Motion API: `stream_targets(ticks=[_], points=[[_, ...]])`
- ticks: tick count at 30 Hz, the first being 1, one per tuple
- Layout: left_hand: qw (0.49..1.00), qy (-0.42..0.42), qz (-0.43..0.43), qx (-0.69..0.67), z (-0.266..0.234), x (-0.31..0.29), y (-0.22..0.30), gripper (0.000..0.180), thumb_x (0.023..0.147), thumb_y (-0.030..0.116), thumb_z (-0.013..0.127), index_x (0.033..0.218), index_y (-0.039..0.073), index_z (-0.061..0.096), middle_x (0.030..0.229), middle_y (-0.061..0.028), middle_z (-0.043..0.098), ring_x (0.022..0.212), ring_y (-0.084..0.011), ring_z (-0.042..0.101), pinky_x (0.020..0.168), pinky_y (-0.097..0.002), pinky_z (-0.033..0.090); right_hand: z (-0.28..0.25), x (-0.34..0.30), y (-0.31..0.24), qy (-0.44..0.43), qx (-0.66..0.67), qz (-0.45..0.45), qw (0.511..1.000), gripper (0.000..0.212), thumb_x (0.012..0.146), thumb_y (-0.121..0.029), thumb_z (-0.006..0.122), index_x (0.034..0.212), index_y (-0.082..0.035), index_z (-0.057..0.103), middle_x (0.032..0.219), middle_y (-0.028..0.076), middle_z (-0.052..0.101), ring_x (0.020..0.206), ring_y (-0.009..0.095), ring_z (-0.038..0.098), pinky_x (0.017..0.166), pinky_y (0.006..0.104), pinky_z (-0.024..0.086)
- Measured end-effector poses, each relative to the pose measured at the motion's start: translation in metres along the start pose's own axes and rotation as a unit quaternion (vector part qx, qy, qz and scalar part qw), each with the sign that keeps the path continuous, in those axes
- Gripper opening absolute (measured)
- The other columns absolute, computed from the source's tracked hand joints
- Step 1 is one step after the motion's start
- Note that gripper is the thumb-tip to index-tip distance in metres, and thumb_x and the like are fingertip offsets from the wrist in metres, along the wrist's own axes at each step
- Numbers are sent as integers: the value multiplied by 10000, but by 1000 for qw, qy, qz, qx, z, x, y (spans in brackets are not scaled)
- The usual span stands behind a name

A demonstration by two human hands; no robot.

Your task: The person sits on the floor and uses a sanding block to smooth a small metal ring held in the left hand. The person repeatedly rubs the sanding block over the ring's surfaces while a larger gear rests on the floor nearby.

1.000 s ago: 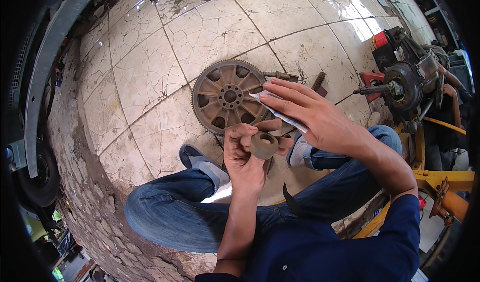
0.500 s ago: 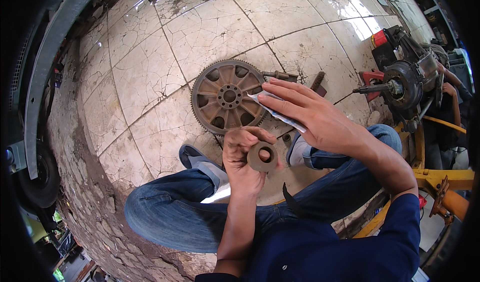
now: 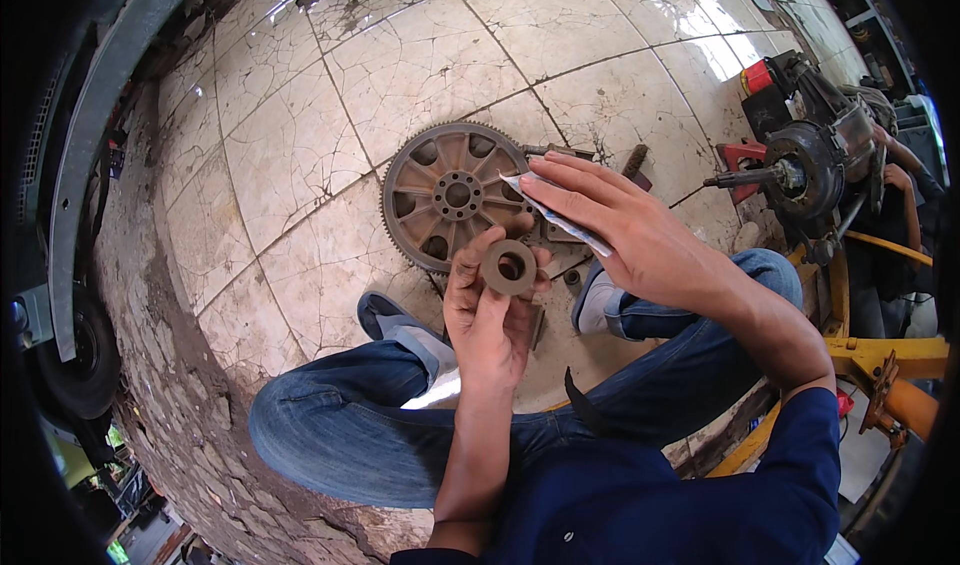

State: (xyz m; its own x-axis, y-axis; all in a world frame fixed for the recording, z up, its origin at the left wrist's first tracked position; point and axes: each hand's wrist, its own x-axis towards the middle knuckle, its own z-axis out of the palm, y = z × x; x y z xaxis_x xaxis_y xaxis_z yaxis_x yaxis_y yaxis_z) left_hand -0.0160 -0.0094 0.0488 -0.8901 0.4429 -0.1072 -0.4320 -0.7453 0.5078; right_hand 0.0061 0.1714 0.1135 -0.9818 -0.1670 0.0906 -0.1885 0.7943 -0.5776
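My left hand (image 3: 483,330) holds a dull grey-brown metal bushing (image 3: 490,269) between thumb and fingers, its round bore tipped up into view. In my right hand (image 3: 635,235), a folded pale sheet with bluish marks (image 3: 562,221), perhaps sandpaper, is pinned under the straight fingers. The sheet is apart from the bushing, just above and to its right. Beyond both hands a rusty toothed flywheel (image 3: 428,193) lies flat on the tiles. The gripping side of my right hand is hidden.
Cracked pale floor tiles (image 3: 300,135) spread ahead. Small metal parts (image 3: 572,277) lie by my right foot. A hub assembly with a shaft (image 3: 805,170) stands at right, near a yellow frame (image 3: 890,355) and another person's arm (image 3: 905,200). A wheel (image 3: 85,355) is at left.
My left hand has turned the bushing and moved it slightly up and left, with its fingers spreading wider around it. My right hand and the sheet have barely moved.
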Motion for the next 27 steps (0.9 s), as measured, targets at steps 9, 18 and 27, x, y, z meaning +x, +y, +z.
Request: stream_targets(ticks=[9, 18, 27], points=[[983, 135, -126, -15, 0, 7, -1, 415, 1027, 98, 483, 1429, 8, 434, 1257, -100, 607, 996, -180, 663, 760, -275, 538, -1, -2, 1, -5, 25, 34, 999, 655, 833, 78, 555, 1447, -115, 435, 1450, 159, 455, 1330, 356, 450, 1071, 429, 429], [960, 148, -36, 234, 4, 6, -15, 444, 943, 20, 631, 1363, 4, 487, 1080, -69, 641, 931, -118, 639, 790, -251, 516, 21, -8, -7, -48, 128, 31, 990, 679, 849, 56, 556, 1484, -121, 390, 1461, 161, 446, 1337, 338, 448, 1098, 414, 404], [899, 89, 102, 416, -17, 3, -26, 501, 854, -43, 713, 1313, -6, 516, 1119, -68, 557, 860, -108, 596, 793, -247, 499, 24, -5, -10, -66, 286, 87, 952, 477, 1038, -174, 425, 1474, 8, 355, 1459, 219, 452, 1348, 346, 450, 1092, 385, 390]])
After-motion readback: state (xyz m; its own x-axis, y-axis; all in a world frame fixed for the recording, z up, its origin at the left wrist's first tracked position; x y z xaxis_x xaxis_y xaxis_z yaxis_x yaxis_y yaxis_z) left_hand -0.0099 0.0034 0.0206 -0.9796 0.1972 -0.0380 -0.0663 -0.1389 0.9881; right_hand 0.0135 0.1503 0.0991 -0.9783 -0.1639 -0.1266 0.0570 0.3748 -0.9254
